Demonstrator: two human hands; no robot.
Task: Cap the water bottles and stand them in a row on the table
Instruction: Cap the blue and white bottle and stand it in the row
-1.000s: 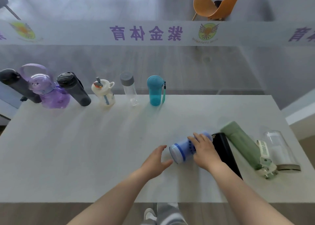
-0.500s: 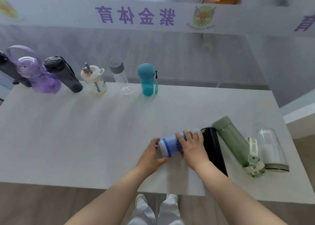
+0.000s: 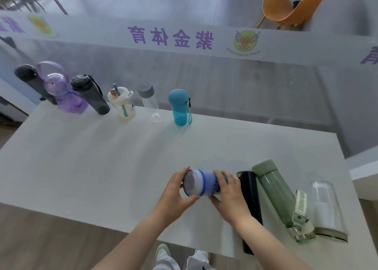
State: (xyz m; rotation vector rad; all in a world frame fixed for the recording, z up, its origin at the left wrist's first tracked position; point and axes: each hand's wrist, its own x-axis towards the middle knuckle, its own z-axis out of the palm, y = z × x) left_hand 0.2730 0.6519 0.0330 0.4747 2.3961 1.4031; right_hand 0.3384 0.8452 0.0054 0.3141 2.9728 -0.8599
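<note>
Nearest, both hands hold the blue bottle (image 3: 204, 182) on its side just above the desk (image 3: 102, 167), long axis running left-right. The left hand (image 3: 176, 194) has its fingers wrapped around the lidded end; the right hand (image 3: 230, 196) has its fingers clamped over the body, so the lid lies left of the right hand and the left is nearer it. Just right lie three more bottles: black (image 3: 249, 200), green (image 3: 276, 190), clear (image 3: 327, 206). Along the far edge stand six capped bottles, the teal one (image 3: 179, 108) at the row's right end.
</note>
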